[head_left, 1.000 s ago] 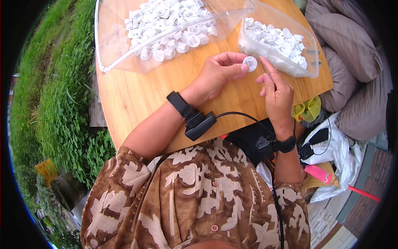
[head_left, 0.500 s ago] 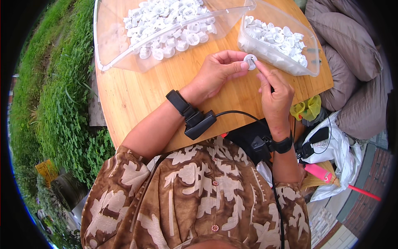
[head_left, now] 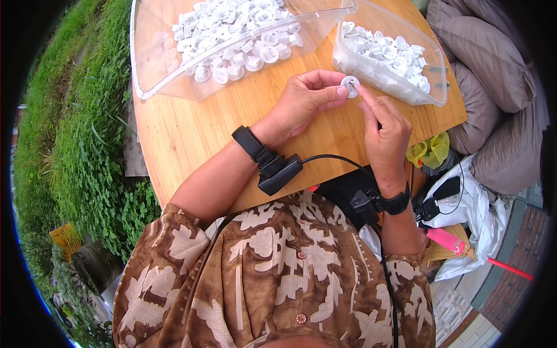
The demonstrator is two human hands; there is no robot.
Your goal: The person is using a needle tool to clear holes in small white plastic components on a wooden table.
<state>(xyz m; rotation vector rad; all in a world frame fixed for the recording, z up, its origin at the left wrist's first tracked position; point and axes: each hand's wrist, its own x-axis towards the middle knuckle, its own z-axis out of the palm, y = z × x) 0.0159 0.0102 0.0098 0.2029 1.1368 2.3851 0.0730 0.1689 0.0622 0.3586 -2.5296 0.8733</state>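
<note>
Think of the white disc (head_left: 348, 82) as the middle of a clock. At 4 o'clock is the right hand (head_left: 386, 124), one fingertip right by the disc; I can't tell if it pinches anything small. At 8 o'clock, the left hand (head_left: 304, 103) holds the disc tight. It looks like the finger-work part, so the next move needs a firm left pinch and a careful right finger. Farther off, white bits fill a small clear tub (head_left: 438, 102) at 2 o'clock and a big clear tub (head_left: 145, 93) at 10.

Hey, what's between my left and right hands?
In the head view, a round white piece lies there, pinched by your left hand; your right hand is at its right edge.
</note>
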